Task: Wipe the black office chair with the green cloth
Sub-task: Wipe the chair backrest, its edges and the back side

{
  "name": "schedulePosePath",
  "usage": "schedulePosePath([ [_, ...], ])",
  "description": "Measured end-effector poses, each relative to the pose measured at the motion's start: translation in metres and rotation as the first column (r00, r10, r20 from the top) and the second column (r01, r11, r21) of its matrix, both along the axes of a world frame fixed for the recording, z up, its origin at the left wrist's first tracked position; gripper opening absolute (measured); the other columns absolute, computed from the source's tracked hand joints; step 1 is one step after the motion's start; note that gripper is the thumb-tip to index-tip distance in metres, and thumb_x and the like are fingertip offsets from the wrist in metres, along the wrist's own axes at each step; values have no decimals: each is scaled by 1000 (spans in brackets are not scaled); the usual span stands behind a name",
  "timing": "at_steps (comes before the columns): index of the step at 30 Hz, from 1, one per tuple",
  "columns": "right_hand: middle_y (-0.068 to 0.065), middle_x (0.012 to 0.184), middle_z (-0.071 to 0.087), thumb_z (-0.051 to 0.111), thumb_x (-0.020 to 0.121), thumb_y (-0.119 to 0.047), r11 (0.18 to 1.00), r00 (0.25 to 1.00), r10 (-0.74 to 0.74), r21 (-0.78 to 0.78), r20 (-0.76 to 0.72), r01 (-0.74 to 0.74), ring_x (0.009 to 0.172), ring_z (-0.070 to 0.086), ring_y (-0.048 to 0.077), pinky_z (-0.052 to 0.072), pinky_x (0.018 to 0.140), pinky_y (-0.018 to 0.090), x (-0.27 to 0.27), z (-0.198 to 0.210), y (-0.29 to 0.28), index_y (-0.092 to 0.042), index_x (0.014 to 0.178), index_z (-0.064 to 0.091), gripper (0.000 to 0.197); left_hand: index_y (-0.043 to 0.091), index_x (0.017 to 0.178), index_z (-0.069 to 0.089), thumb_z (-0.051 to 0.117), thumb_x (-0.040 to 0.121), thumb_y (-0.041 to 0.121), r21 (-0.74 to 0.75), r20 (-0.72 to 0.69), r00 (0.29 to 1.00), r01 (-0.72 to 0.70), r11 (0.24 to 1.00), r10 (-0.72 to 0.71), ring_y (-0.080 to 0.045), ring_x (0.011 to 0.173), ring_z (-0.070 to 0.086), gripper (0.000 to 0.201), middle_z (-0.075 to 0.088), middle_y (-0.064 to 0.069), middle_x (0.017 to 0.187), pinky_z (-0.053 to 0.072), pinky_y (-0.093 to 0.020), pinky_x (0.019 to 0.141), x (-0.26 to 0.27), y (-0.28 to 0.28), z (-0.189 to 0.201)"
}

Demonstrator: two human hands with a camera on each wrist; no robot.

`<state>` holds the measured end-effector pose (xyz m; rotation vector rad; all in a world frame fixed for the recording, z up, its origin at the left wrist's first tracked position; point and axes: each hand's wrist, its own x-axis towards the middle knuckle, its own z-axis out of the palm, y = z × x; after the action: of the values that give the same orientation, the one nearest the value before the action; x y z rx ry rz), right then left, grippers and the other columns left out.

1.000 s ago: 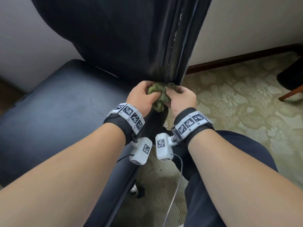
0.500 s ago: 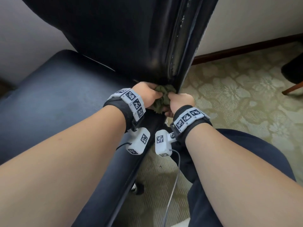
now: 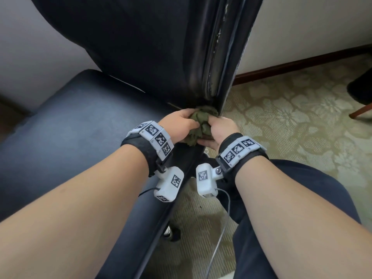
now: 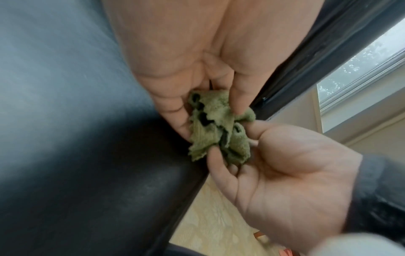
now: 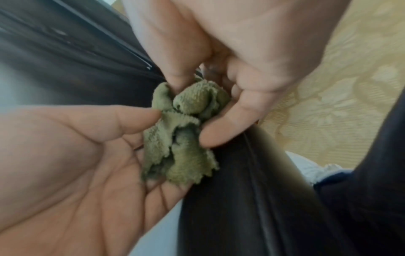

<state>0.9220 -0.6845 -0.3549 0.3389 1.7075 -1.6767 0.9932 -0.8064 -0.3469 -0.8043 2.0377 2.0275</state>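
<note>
From the head view, the left hand and the right hand meet over the green cloth, which is bunched into a wad at the corner where the black office chair's backrest comes down to the seat. The cloth sits just at the foot of the backrest's side edge, beside the patterned carpet. The seat and the backrest both look dull and streaky, so no part can be called finished from here. I judge the job to be somewhere in its middle, with the cloth being gathered for a stroke, not pressed flat in one.

In the left wrist view, the left hand's fingers curl round one side of the cloth with the thumb pinching from the other. The right hand faces it palm-up, its fingertips nipping the lower folds. The cloth hangs over the seat's rounded edge; whether it touches cannot be told.

In the right wrist view, the right hand's fingers and thumb pinch the cloth from above. The left hand lies open beneath, thumb against the wad. What seems left is the wiping itself: seat, backrest, edges.
</note>
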Motion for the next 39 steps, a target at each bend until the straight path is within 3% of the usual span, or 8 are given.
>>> schedulePosePath([
  [5,16,108,75,77,91,-21,987,989,42,-148,-139,-63,97,75,33,63,77,54,27,2,0,-12,111,66,25,22,130,70,58,77,13,34,21,993,118,992,-119,-20,90,58,55,71,-13,104,43,-27,75,27,0,23],
  [8,15,92,74,73,93,-15,988,992,-91,-130,-91,78,70,72,26,61,55,36,25,-6,-6,-8,94,70,7,26,128,70,58,95,15,-182,-15,995,-96,979,95,-12,105,62,37,73,-3,122,47,-17,72,36,-24,28],
  [10,17,89,66,70,96,-20,982,991,-130,-131,41,134,46,55,16,42,39,23,21,-10,-11,-7,96,64,14,29,139,60,57,101,41,-589,143,982,-18,808,125,-23,128,57,40,64,-6,137,48,-29,99,47,-46,22],
  [12,20,90,60,63,99,-24,971,986,-157,-178,50,163,38,42,12,32,37,19,20,-9,-18,-9,102,62,15,32,161,32,53,94,72,-701,447,887,269,660,114,-36,156,22,81,30,-10,168,22,-48,124,60,-57,9],
  [16,11,70,60,55,101,-21,948,965,-255,-210,-57,239,39,37,15,27,40,21,12,1,-33,-9,88,66,21,41,165,-8,44,78,94,-604,578,812,363,710,77,-41,155,-26,114,-25,-2,172,-8,-65,123,69,-52,-14],
  [24,12,65,59,59,94,-17,964,964,-255,102,74,247,36,47,19,37,37,20,-4,-12,-21,-8,75,62,21,40,161,-24,40,65,104,-650,621,780,458,607,76,-42,154,-28,132,-37,-4,167,-8,-68,122,71,-45,-27],
  [29,14,83,69,75,56,-37,905,966,-117,376,-229,198,73,69,32,61,63,53,-21,-42,36,-17,71,56,31,39,160,-25,39,62,106,-656,613,786,450,606,80,-43,154,-28,135,-36,-5,167,-9,-68,120,70,-45,-32],
  [39,-10,91,71,65,95,-27,929,831,192,370,-523,18,88,67,12,48,80,19,13,-20,19,-24,113,75,21,36,161,-25,38,62,106,-676,597,798,445,588,83,-45,154,-26,136,-34,-7,168,-7,-69,120,71,-44,-33],
])
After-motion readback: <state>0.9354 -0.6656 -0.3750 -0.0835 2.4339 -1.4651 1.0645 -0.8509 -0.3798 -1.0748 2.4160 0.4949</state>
